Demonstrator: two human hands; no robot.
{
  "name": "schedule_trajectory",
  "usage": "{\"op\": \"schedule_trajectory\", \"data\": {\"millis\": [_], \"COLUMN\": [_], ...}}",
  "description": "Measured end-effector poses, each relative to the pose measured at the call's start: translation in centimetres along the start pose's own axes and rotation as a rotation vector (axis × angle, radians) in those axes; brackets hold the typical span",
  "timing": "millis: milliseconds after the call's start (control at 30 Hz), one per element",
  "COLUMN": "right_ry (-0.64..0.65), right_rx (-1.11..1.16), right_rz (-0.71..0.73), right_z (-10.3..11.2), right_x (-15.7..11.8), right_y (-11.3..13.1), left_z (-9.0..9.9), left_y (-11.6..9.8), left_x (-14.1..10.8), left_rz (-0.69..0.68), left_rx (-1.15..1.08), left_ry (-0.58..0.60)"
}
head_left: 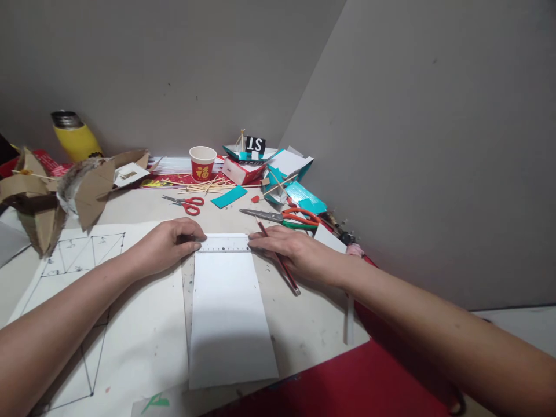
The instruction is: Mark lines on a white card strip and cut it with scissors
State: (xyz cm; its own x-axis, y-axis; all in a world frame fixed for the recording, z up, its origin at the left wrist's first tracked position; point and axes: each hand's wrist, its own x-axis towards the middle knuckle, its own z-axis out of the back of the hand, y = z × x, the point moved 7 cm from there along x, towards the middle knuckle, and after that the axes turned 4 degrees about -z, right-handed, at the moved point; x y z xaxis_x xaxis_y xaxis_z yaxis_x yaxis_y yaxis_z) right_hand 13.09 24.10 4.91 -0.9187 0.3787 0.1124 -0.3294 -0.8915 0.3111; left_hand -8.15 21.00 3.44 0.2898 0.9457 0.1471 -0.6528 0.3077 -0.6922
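On the left of the desk (226,218), the cardboard (96,194) lies in bent, cut pieces, with a yellow bottle (77,139) leaning behind it. Nearer, a sheet (143,324) with ruled lines and dots spreads under the left forearm. The left hand (161,246) is half curled, thumb and forefinger a little apart, their tips on the left end of a clear ruler (223,243). Small scissors (189,205) lie beyond that hand, and farther back a red cup (202,164) stands upright beside loose sticks (212,185). The ruler lies across the far end of a white card (230,324), between the hands. A teal strip (229,197) rests beyond it. The right hand (295,250) has its fingertips on the ruler's right end and seems to keep a pencil (280,260) slanted between its fingers. Just behind are large scissors (282,217), and past them teal card pieces (306,197). A red board (304,382) fills the near right.
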Motion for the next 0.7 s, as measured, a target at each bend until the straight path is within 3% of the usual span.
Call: {"op": "schedule_trajectory", "data": {"millis": [500, 633, 700], "right_ry": [-0.005, -0.011, -0.088], "right_rx": [-0.020, -0.026, -0.009], "right_rz": [-0.004, 0.001, -0.027], "right_z": [-0.3, 0.8, 2.0], "right_x": [-0.1, -0.4, -0.7], "right_y": [-0.1, 0.5, 1.1], "left_z": [0.1, 0.0, 0.0], "left_y": [0.1, 0.3, 0.3], "left_x": [0.1, 0.1, 0.1], "left_rz": [0.005, 0.012, 0.014], "left_rx": [-0.007, 0.002, 0.005], "left_ry": [0.032, 0.037, 0.038]}}
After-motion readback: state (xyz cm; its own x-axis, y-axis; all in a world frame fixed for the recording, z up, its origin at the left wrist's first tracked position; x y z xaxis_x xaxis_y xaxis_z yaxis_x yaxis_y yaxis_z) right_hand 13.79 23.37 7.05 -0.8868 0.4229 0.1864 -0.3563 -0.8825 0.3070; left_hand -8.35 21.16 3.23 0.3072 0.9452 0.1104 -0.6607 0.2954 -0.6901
